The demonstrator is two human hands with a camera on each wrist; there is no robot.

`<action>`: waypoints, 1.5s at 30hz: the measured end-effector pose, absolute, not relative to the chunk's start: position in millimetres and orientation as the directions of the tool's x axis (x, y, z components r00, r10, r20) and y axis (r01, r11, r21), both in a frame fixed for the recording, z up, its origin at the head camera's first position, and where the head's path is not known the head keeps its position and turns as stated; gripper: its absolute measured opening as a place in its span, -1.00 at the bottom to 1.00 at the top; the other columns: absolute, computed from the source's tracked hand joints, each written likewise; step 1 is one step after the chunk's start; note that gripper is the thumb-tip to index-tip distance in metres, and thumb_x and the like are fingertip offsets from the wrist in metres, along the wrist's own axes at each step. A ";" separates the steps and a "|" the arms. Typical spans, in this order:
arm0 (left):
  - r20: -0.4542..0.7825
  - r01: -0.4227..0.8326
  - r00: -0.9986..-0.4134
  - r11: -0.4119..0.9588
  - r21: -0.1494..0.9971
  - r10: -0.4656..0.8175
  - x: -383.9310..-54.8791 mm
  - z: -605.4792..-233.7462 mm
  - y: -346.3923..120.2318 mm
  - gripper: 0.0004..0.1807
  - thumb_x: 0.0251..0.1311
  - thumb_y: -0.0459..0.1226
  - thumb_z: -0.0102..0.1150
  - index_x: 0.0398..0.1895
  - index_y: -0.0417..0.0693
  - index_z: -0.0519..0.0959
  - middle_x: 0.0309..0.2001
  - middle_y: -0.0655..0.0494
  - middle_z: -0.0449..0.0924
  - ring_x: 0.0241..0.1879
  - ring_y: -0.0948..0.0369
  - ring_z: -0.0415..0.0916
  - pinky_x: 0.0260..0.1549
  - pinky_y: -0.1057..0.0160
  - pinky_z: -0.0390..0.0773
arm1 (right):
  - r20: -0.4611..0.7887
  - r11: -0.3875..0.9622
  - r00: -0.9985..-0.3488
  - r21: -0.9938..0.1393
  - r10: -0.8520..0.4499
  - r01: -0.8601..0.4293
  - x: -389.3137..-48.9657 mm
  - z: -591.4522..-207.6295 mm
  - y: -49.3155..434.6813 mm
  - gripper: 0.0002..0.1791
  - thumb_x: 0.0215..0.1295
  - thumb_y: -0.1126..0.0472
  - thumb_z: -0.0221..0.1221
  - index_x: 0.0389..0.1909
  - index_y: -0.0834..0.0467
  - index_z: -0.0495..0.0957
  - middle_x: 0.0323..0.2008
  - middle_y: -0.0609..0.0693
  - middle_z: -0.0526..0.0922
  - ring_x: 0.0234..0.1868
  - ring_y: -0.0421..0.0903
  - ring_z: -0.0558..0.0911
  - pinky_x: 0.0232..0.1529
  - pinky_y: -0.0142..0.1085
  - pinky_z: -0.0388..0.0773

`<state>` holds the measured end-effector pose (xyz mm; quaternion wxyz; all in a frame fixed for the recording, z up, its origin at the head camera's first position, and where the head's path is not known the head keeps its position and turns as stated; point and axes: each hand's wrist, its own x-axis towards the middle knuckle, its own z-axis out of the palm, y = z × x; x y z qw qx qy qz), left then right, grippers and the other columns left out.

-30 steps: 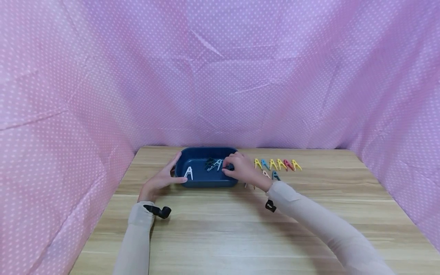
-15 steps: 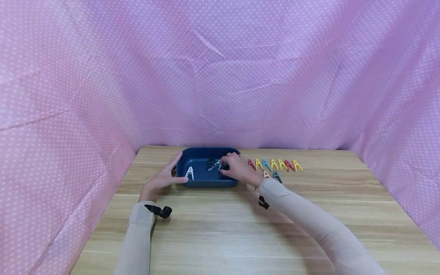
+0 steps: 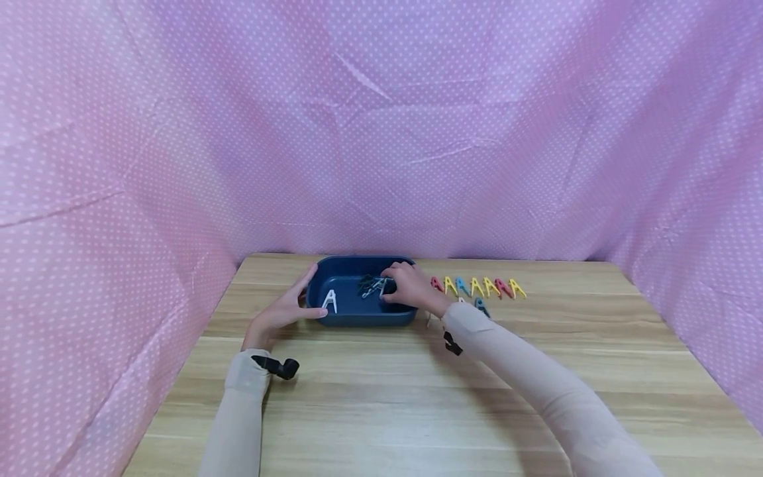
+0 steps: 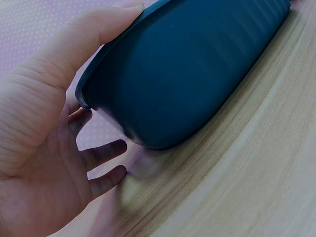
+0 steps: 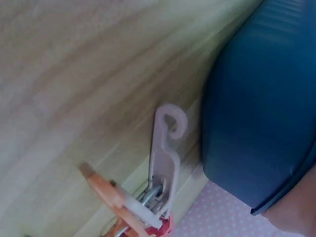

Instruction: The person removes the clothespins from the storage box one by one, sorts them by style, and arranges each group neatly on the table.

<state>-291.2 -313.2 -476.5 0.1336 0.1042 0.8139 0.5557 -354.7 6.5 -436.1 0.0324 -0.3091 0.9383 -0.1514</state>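
Note:
My left hand (image 3: pixel 283 310) grips the left end of a dark blue plastic basin (image 3: pixel 363 319). In the left wrist view the thumb (image 4: pixel 106 24) lies over its rim and the other fingers spread outside the end wall. A white clothespin (image 3: pixel 330 302) stands by that thumb inside the basin. My right hand (image 3: pixel 411 286) reaches over the basin's right end, with thumb and fingers around a pale clothespin (image 3: pixel 383 287). Beside it in the basin lie another pale clothespin (image 3: pixel 371 289) and a dark green one (image 3: pixel 365 283). The right fingertips' contact is partly hidden.
Right of the basin runs a row of red, yellow and blue clothespins (image 3: pixel 477 287). Below it sit a dark teal clothespin (image 3: pixel 481 307) and a few partly covered by the right arm. The right wrist view shows a pinkish hooked clothespin (image 5: pixel 165 153) and an orange one (image 5: pixel 113 197).
My right hand has shifted slightly left and deeper over the basin, uncovering a red clothespin at the row's left end. The left hand keeps its hold on the basin.

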 end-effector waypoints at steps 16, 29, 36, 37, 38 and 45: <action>-0.076 0.049 -0.939 0.353 0.934 0.334 -291.0 -477.9 -312.2 0.20 0.21 -0.12 0.44 0.66 0.46 -0.27 0.68 0.21 -0.46 0.64 -0.11 -0.36 0.55 -0.29 -0.21 | -0.036 0.773 -0.794 -0.256 -0.607 -0.580 -366.9 -437.2 0.2 -0.38 0.26 -0.05 0.40 0.27 0.15 0.58 0.25 0.13 0.60 0.31 0.11 0.48 0.42 0.06 0.35; -0.068 0.057 -0.936 0.340 0.939 0.344 -291.2 -476.4 -311.4 0.19 0.23 -0.14 0.42 0.66 0.45 -0.28 0.68 0.19 -0.45 0.64 -0.12 -0.32 0.55 -0.30 -0.19 | -0.018 0.779 -0.787 -0.158 -0.617 -0.607 -366.3 -444.9 -1.4 -0.35 0.26 -0.12 0.38 0.28 0.14 0.58 0.27 0.09 0.61 0.29 0.08 0.50 0.37 0.05 0.38; -0.073 0.051 -0.939 0.345 0.937 0.337 -292.3 -475.7 -312.9 0.20 0.21 -0.13 0.43 0.65 0.46 -0.29 0.68 0.18 -0.46 0.64 -0.11 -0.35 0.54 -0.31 -0.21 | -0.014 0.778 -0.785 -0.146 -0.620 -0.611 -366.8 -443.9 -3.1 -0.37 0.28 -0.12 0.37 0.28 0.12 0.58 0.27 0.08 0.61 0.28 0.08 0.50 0.37 0.06 0.39; -0.069 0.055 -0.939 0.347 0.936 0.336 -292.5 -475.9 -313.1 0.21 0.21 -0.13 0.44 0.66 0.45 -0.28 0.68 0.18 -0.45 0.64 -0.10 -0.36 0.55 -0.30 -0.21 | -0.014 0.778 -0.784 -0.142 -0.620 -0.612 -367.0 -444.0 -3.3 -0.37 0.28 -0.12 0.36 0.28 0.11 0.58 0.26 0.07 0.61 0.28 0.08 0.51 0.36 0.05 0.40; -0.069 0.055 -0.940 0.349 0.935 0.334 -292.5 -475.9 -313.4 0.21 0.21 -0.13 0.44 0.66 0.45 -0.28 0.68 0.19 -0.46 0.64 -0.09 -0.37 0.55 -0.30 -0.22 | -0.013 0.777 -0.784 -0.138 -0.621 -0.614 -366.9 -443.9 -3.4 -0.38 0.29 -0.12 0.36 0.28 0.11 0.58 0.26 0.07 0.61 0.28 0.07 0.51 0.35 0.05 0.40; -0.097 0.027 -0.942 0.359 0.933 0.322 -290.1 -477.4 -312.2 0.22 0.18 -0.14 0.47 0.65 0.53 -0.26 0.68 0.24 -0.45 0.64 -0.05 -0.38 0.54 -0.30 -0.23 | -0.009 0.777 -0.785 -0.151 -0.619 -0.611 -362.9 -445.8 -1.8 -0.41 0.30 -0.11 0.35 0.27 0.09 0.59 0.25 0.07 0.62 0.27 0.08 0.51 0.33 0.04 0.42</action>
